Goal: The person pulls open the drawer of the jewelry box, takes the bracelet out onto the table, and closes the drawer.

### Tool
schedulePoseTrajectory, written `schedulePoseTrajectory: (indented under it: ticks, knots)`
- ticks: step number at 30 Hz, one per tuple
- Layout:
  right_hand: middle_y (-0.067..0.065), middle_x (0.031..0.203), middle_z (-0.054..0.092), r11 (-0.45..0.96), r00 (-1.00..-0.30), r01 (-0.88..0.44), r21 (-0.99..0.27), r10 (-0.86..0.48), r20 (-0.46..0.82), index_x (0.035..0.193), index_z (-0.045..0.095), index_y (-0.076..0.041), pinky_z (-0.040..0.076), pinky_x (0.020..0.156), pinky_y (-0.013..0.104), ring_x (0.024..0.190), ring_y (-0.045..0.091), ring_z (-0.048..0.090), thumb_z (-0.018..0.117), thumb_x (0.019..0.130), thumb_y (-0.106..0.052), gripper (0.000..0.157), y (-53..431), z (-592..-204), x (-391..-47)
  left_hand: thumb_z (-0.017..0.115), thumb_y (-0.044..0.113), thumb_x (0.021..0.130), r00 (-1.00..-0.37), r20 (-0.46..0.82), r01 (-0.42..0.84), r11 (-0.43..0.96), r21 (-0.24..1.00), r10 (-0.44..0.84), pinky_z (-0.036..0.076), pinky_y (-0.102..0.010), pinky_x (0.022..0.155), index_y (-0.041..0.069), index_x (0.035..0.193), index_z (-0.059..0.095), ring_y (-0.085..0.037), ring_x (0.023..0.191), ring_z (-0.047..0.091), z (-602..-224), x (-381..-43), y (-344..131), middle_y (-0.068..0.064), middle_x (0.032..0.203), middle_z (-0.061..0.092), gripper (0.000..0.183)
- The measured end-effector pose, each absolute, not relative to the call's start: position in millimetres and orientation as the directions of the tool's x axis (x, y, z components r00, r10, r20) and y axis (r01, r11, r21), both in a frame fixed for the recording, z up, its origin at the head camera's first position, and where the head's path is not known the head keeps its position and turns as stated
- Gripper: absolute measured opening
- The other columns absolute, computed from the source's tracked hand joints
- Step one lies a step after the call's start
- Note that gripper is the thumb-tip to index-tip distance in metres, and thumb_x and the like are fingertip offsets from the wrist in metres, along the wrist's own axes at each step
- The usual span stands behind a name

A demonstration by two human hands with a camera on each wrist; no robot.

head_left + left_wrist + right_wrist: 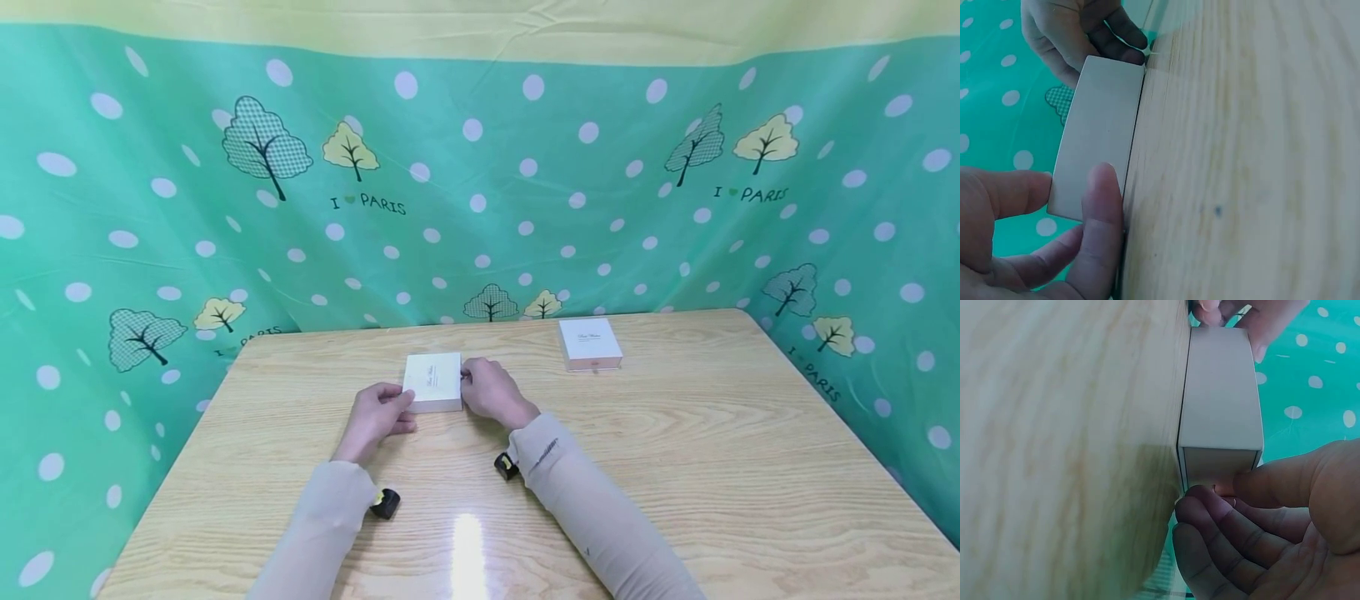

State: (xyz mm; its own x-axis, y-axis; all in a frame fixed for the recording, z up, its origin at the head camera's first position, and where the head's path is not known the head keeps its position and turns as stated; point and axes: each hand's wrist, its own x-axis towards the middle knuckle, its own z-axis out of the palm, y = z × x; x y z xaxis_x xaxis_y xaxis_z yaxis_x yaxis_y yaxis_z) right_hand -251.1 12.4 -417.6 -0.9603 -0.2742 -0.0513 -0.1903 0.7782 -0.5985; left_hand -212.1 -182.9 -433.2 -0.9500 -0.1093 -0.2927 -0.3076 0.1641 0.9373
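A small white box (432, 379) with dark print on its lid lies on the table, turned so the lettering runs sideways. My left hand (375, 415) holds its left end. In the left wrist view, that thumb (1102, 194) presses the long plain side of the box (1100, 131), and a fingertip touches its corner. At the opposite end is my right hand (495, 392). The right wrist view shows a recessed drawer front (1219, 465) there, with my right thumb and fingers (1207, 509) pinching a small tab at it, mostly hidden by the fingers.
A second white box (591, 342) with similar print and a pinkish front stands farther back on the right. Both sit on a light wood-grain table (712, 433). Behind the table's far edge hangs a green dotted curtain (480, 225) with printed trees.
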Motion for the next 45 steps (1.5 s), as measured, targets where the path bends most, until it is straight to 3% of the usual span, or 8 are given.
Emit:
schedulePoseTrajectory:
  ticks: [9, 19, 22, 27, 39, 42, 45]
  knots:
    - [0.006, 0.098, 0.067, 0.767, -0.960, -0.198, -0.611, -0.277, -0.036, 0.111, 0.067, -0.006, 0.049, 0.058, 0.025, 0.069, 0.015, 0.057, 0.049, 0.094, -0.006, 0.025, 12.2, -418.0, -251.0, 0.062, 0.011, 0.093, -0.937, -0.326, -0.331, 0.023, 0.943, -0.123, 0.060, -0.032, 0.079, -0.008, 0.127, 0.048, -0.022, 0.083, 0.068, -434.6, -210.2, -185.1, -0.022, 0.108, 0.058, 0.040]
    - [0.005, 0.093, 0.066, 0.761, -0.962, -0.189, -0.620, -0.269, -0.038, 0.105, 0.069, -0.007, 0.050, 0.060, 0.027, 0.071, 0.017, 0.057, 0.051, 0.093, -0.006, 0.022, 12.3, -417.4, -251.6, 0.064, 0.009, 0.092, -0.935, -0.324, -0.314, -0.089, 0.945, -0.141, 0.059, -0.031, 0.082, -0.008, 0.121, 0.053, -0.022, 0.086, 0.069, -438.8, -206.5, -186.4, -0.019, 0.099, 0.065, 0.035]
    - [0.004, 0.093, 0.066, 0.758, -0.963, -0.186, -0.625, -0.266, -0.035, 0.105, 0.069, -0.007, 0.049, 0.061, 0.026, 0.070, 0.016, 0.056, 0.053, 0.093, -0.006, 0.021, 12.8, -417.1, -251.7, 0.065, 0.009, 0.091, -0.939, -0.316, -0.305, -0.100, 0.947, -0.138, 0.059, -0.031, 0.082, -0.009, 0.121, 0.052, -0.021, 0.085, 0.069, -440.1, -206.1, -186.5, -0.018, 0.098, 0.065, 0.036]
    - [0.003, 0.078, 0.062, 0.750, -0.967, -0.162, -0.642, -0.251, -0.049, 0.088, 0.068, -0.010, 0.048, 0.055, 0.026, 0.064, 0.015, 0.054, 0.054, 0.093, -0.009, 0.014, 13.6, -417.3, -253.4, 0.065, 0.008, 0.091, -0.938, -0.316, -0.302, -0.109, 0.947, -0.142, 0.059, -0.031, 0.081, -0.009, 0.120, 0.053, -0.021, 0.084, 0.069, -440.3, -206.1, -186.3, -0.018, 0.097, 0.066, 0.037]
    - [0.001, 0.062, 0.050, 0.725, -0.981, -0.068, -0.685, -0.173, -0.085, 0.064, 0.056, -0.011, 0.041, 0.049, 0.025, 0.055, 0.014, 0.047, 0.056, 0.092, -0.013, 0.028, 15.2, -416.8, -257.6, 0.065, 0.008, 0.091, -0.934, -0.324, -0.310, -0.105, 0.945, -0.153, 0.059, -0.030, 0.081, -0.008, 0.120, 0.053, -0.021, 0.084, 0.069, -441.6, -208.0, -185.9, -0.017, 0.098, 0.066, 0.036]
    - [0.002, 0.062, 0.049, 0.720, -0.979, -0.072, -0.691, -0.182, -0.088, 0.063, 0.054, -0.011, 0.040, 0.049, 0.025, 0.055, 0.014, 0.046, 0.054, 0.092, -0.011, 0.028, 14.1, -418.1, -259.0, 0.065, 0.009, 0.091, -0.933, -0.325, -0.311, -0.104, 0.945, -0.158, 0.059, -0.030, 0.080, -0.008, 0.120, 0.053, -0.020, 0.083, 0.069, -441.5, -208.1, -186.2, -0.017, 0.097, 0.066, 0.035]
    - [0.004, 0.071, 0.057, 0.717, -0.978, -0.071, -0.694, -0.187, -0.092, 0.073, 0.062, -0.010, 0.046, 0.054, 0.027, 0.061, 0.016, 0.050, 0.053, 0.092, -0.010, 0.021, 13.2, -418.5, -259.5, 0.065, 0.009, 0.091, -0.931, -0.327, -0.315, -0.098, 0.944, -0.163, 0.059, -0.029, 0.080, -0.008, 0.119, 0.054, -0.020, 0.083, 0.069, -440.9, -208.0, -185.9, -0.017, 0.097, 0.066, 0.034]
